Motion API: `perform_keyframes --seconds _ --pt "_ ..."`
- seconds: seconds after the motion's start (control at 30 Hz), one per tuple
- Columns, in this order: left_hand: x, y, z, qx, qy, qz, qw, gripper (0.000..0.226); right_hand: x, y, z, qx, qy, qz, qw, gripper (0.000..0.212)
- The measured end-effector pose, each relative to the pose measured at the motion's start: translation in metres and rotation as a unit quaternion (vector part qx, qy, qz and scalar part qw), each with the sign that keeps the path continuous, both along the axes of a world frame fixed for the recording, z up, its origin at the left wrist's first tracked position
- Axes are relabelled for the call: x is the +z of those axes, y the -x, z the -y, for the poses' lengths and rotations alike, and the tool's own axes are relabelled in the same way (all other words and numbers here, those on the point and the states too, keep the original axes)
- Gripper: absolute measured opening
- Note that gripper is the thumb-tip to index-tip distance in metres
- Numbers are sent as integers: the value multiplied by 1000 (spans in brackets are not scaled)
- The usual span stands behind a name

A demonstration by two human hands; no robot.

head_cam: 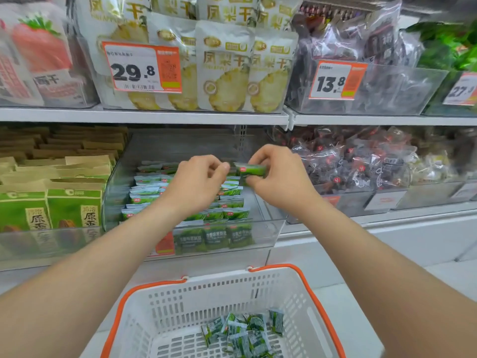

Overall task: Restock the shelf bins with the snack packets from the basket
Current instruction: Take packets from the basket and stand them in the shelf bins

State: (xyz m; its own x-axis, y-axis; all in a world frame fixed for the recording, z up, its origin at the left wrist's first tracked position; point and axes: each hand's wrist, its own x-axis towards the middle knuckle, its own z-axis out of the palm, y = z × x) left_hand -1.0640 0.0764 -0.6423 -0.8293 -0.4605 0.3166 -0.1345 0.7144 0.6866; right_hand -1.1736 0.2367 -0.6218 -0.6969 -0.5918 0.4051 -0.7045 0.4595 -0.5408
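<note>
The right hand (273, 174) pinches a green packet (252, 169) between thumb and fingers, holding it level above a clear bin (268, 228) on the lower shelf. The left hand (198, 179) hovers just beside the packet's end, fingers curled (whether they touch it cannot be told). Under both hands, rows of packets (144, 189) stand in the bin. Nearer the person, a white basket (196, 288) with orange handles holds loose packets (242, 332).
</note>
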Motion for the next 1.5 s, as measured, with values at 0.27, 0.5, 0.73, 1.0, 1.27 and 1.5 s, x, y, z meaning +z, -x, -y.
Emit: perform_keyframes --seconds 0.27,0.5,0.73,1.0,1.27,1.5 --pt "-37 24 31 -44 209 211 954 67 -20 33 40 -78 -239 -215 944 28" --pt "-55 28 51 -66 234 321 916 89 -22 50 92 -122 -370 -276 878 22" --pt "-60 29 59 -90 224 332 912 89 -35 87 139 -144 -446 -262 843 36" --pt "-61 29 58 -96 219 342 909 88 -41 104 155 -100 -448 -229 858 46" --pt "-61 29 57 -92 217 332 913 85 -44 100 157 -123 -393 -188 892 42" --pt "-38 20 38 -49 334 233 912 64 -29 85 113 -61 -326 -54 942 39"
